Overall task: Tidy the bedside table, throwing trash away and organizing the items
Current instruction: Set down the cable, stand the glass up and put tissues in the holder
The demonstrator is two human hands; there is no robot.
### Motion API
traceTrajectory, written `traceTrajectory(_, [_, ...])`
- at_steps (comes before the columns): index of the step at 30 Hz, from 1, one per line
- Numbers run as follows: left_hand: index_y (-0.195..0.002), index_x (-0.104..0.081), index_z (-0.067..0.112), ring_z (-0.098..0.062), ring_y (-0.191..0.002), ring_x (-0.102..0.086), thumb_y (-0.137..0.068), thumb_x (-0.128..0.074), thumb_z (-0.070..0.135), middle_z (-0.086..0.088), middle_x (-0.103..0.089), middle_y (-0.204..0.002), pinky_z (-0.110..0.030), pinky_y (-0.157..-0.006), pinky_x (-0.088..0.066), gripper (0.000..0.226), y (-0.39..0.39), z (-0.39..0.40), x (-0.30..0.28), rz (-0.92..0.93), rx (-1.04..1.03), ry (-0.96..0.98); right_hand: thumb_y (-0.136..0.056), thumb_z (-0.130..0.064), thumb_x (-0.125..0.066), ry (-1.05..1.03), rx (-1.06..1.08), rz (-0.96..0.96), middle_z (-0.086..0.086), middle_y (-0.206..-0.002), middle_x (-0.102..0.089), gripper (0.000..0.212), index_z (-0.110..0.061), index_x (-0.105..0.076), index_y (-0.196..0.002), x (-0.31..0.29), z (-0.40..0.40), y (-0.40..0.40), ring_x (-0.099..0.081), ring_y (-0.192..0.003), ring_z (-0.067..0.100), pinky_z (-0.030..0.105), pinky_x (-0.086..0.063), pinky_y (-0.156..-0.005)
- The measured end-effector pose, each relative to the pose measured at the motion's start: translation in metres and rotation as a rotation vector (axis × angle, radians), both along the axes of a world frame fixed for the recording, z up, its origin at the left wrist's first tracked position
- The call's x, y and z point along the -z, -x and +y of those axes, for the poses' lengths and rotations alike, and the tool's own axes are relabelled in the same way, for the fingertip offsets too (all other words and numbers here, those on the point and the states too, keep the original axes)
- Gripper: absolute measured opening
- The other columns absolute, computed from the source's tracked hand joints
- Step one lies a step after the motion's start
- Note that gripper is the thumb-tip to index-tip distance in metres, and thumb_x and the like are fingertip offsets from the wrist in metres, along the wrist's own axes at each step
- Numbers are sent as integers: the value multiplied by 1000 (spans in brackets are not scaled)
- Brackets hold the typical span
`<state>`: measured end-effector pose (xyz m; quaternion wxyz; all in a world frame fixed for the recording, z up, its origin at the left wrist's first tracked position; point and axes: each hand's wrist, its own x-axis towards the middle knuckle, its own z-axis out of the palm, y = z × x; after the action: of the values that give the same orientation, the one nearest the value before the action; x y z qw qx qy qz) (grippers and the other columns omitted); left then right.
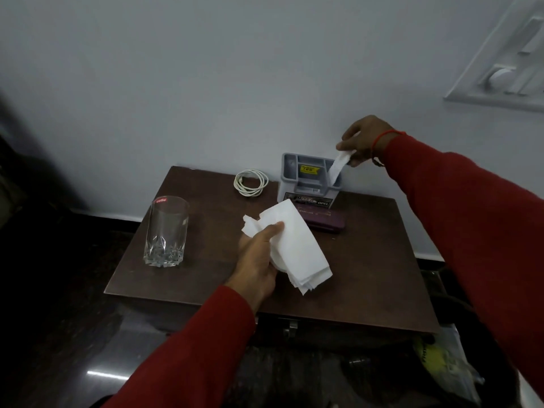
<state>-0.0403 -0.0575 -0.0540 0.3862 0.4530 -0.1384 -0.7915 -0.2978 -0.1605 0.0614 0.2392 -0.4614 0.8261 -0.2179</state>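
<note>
While the left hand [259,257] grips a stack of white tissues [297,245] above the worktop [368,260], thumb across the sheets, right hand [360,139] fingers pinching a tissue strip [338,166] over the grey organizer [306,184], glass [166,231], coiled cable [250,182], purple case [323,219] nearby.

A plain pale grey painted wall [206,69] carries a white switch panel [506,63] at upper right. Below, the dark glossy floor [73,334] reflects a streak of light.
</note>
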Motion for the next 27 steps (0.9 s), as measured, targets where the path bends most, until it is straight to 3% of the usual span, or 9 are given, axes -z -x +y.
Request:
traceTrajectory(3, [-124, -60, 15, -30, -100, -71, -91, -67, 4, -15, -73, -117, -46, -82, -59, 36, 0, -2, -1, 28, -2, -8, -86, -30, -75, 12, -16, 330, 20, -107, -69, 37, -5, -66, -113, 1, -3, -3, -70, -97, 34, 45, -58, -89])
traceTrajectory(6, [-133, -58, 14, -31, -106, -71, -89, -71, 0, -14, -72, -122, -49, -82, -60, 47, 2, -2, -3, 36, -17, 30, -90, -33, -69, 346, -183, 513, 13, -105, -69, 31, -12, -67, -112, 6, 14, -20, -64, -98, 26, 42, -53, -91])
traceTrajectory(8, [-134, -59, 12, -29, -104, -72, -88, -72, -1, -13, -73, -121, -49, -82, -61, 50, 3, -2, -5, 40, -47, 67, -88, -37, -70, 470, -312, 379, 4, -89, -70, 24, -16, -70, -101, 10, 35, -44, -61, -77, 12, 30, -53, -78])
traceTrajectory(10, [-134, -59, 11, -29, -106, -72, -88, -72, -1, -13, -72, -122, -50, -85, -61, 50, 3, -2, -7, 58, -86, 112, -84, -49, -71, 267, -389, 112, -7, -85, -68, 30, -23, -72, -98, 17, 60, -73, -60, -71, 4, 22, -49, -70])
traceTrajectory(12, [-134, -59, 10, -33, -112, -70, -89, -72, -2, -16, -71, -126, -56, -93, -58, 49, 2, -5, -8, 102, -133, 136, -82, -57, -68, -127, -451, -79, -9, -95, -70, 39, -27, -69, -107, 31, 81, -87, -66, -82, 9, 32, -57, -75])
traceTrajectory(14, [-131, -60, 10, -36, -116, -69, -89, -72, -1, -18, -70, -128, -59, -98, -55, 45, 0, -7, -7, 141, -183, 138, -80, -53, -71, -308, -483, -152, -3, -100, -74, 41, -23, -70, -107, 46, 95, -86, -70, -91, 19, 42, -59, -80])
traceTrajectory(21, [-113, -66, 16, -17, -90, -76, -93, -69, 7, -2, -78, -99, -40, -82, -64, 22, -3, -11, -6, 177, -295, 161, -88, -10, -71, -22, -296, -486, -5, -73, -73, 14, -7, -69, -101, 34, 105, -72, -67, -61, 5, 17, -50, -47])
traceTrajectory(24, [-111, -69, 19, -11, -86, -77, -97, -65, 14, 2, -80, -100, -36, -74, -65, 15, -3, -13, -5, 196, -301, 196, -88, -7, -70, 94, -193, -465, 1, -78, -69, 12, -8, -69, -100, 31, 99, -69, -63, -62, 9, 21, -47, -47])
traceTrajectory(27, [-114, -68, 20, -16, -100, -75, -100, -61, 16, -3, -76, -120, -40, -86, -63, 16, -5, -15, -2, 219, -274, 236, -90, -2, -66, 238, -171, -297, 5, -84, -67, 20, -21, -70, -94, 24, 91, -59, -62, -67, 13, 26, -49, -58])
